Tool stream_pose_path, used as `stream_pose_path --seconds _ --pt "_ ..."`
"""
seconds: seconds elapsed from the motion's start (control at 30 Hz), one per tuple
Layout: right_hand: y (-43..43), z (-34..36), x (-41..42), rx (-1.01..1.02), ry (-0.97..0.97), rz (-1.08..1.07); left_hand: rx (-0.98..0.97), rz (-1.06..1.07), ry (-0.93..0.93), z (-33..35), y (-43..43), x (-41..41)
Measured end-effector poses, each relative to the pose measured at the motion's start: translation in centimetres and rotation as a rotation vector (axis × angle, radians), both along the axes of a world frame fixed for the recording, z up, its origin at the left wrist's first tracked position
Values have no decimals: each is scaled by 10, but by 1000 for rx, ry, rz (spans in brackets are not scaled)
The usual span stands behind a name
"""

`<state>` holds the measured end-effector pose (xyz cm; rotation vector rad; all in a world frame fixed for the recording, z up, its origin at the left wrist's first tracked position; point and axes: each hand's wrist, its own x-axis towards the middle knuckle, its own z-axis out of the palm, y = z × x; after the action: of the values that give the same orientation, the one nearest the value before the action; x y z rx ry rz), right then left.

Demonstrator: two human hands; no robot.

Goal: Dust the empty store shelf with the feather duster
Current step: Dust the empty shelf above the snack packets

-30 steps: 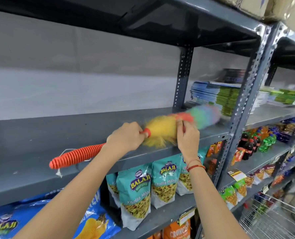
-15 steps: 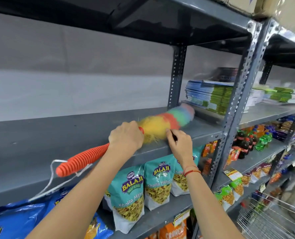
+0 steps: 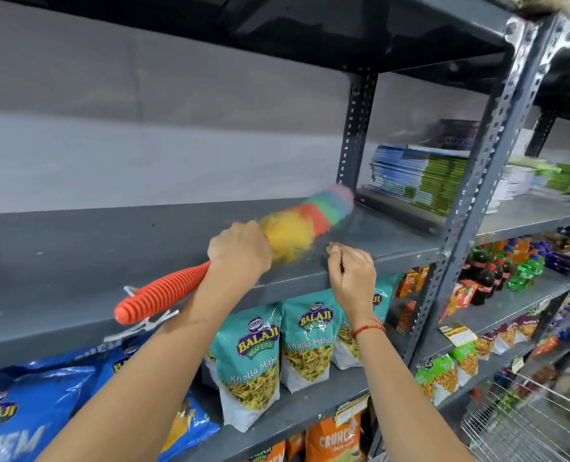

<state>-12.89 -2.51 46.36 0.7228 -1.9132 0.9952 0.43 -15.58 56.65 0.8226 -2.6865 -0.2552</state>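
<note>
A grey wall [image 3: 143, 128] backs a run of grey metal shelving, with a perforated upright post [image 3: 487, 181] to the right of both hands. The empty shelf [image 3: 77, 258] is a wide dull grey board, bare but for a few pale specks, and it runs away to the left of the left hand [image 3: 240, 250]. The dark underside of the upper shelf [image 3: 310, 25] hangs above. Right of the post, in the next bay, stacked booklets [image 3: 420, 175] lie flat at the same level. Below the hands, teal Balaji snack bags [image 3: 253, 361] stand upright on the lower shelf, with blue chip bags [image 3: 27, 405] further left and dark soda bottles [image 3: 487, 271] off to the right. A wire basket [image 3: 526, 425] sits at the bottom right.

The left hand's grip is wrapped tight round the feather duster [image 3: 297, 228] where the ribbed orange handle [image 3: 163, 295] meets the fluff; the handle sticks out behind it toward the person, and the blurred rainbow head lies on the shelf beyond it, reaching toward the back right corner. The right hand [image 3: 352, 271] is just right of it, its grip loosely curled on nothing, fingertips [image 3: 333, 250] at the shelf's front edge. A red thread [image 3: 368, 329] circles that wrist.
</note>
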Motion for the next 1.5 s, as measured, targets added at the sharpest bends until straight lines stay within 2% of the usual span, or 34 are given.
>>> stream_pose_path --seconds 0.43,0.67,0.77,0.87,1.13,1.27,1.33,1.5 --pt "-2 1 6 0 -60 -31 -88 165 104 -22 -48 86" --pt "-3 11 17 11 -150 -5 24 20 128 -24 -23 103" --pt "-7 16 19 -121 -265 -26 31 -39 95 -24 2 92" --pt "-19 22 30 -200 -266 -62 47 -48 93 -24 7 86" --pt "-85 17 98 94 -131 46 48 185 41 -9 -34 117" --pt "-94 8 115 175 -99 29 -102 380 68 0 -54 149" --pt "-91 7 116 177 -81 21 -156 381 112 2 -58 158" --pt "-88 6 121 187 -55 19 39 212 95 -3 -54 138"
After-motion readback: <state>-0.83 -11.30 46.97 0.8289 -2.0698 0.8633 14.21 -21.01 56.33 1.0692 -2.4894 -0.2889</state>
